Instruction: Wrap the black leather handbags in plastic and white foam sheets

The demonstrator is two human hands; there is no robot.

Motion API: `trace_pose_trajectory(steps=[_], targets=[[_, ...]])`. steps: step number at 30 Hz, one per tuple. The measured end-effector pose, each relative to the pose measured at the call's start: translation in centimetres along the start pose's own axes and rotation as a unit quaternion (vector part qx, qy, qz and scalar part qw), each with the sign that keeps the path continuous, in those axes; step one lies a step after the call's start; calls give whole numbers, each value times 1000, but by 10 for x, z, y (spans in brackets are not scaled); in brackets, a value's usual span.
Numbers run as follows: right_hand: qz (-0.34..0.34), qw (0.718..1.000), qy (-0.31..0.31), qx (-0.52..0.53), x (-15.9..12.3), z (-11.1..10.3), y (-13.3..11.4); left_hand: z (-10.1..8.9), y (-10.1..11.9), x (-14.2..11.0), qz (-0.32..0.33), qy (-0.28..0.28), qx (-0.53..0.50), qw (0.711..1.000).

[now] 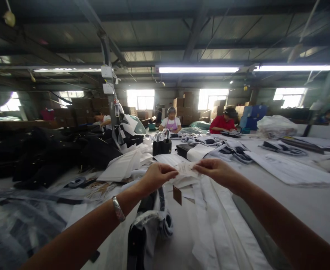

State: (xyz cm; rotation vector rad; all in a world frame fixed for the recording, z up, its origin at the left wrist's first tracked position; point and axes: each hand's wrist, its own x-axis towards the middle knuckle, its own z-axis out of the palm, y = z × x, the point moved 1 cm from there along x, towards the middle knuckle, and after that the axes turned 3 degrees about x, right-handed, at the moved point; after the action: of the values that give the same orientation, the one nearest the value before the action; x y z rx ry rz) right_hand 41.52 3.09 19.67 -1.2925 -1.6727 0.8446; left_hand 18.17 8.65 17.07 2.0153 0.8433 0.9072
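Over the table, my left hand (158,175) pinches the left edge of a small, thin whitish packet with faint print (185,169). My right hand (215,169) grips the packet's opposite edge between thumb and fingertips, so it is stretched between both hands. Whether it is paper or clear plastic I cannot tell. Just beneath hangs or lies a brown tag (177,195); any string on it is too fine to make out. Below my left wrist is a black bag (136,240) with straps wrapped in pale material. Long white sheets (209,221) lie beneath my right hand.
Black bags or fabric are heaped (69,153) at the left, with clear plastic wrap (18,228) in front. A small black handbag (162,147) stands ahead. White flat sheets (294,168) lie at right. Co-workers sit across the table, one in a red top (219,124).
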Motion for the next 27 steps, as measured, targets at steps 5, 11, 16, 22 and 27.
trace_pose_trajectory(steps=[5,11,16,22,27], targets=[[-12,1000,3,8,-14,3,-2,4,13,-16,-16,-7,-65,998],[-36,999,-12,-3,-27,8,-5,7,24,-25,12,28,-86,996],[-69,996,37,-36,-44,12,-8,-4,34,-32,42,57,-58,996],[-237,933,212,-171,-65,33,-6,-14,53,-42,41,43,-97,994],[-318,878,279,-225,-76,53,7,-16,64,-49,5,9,-165,986]])
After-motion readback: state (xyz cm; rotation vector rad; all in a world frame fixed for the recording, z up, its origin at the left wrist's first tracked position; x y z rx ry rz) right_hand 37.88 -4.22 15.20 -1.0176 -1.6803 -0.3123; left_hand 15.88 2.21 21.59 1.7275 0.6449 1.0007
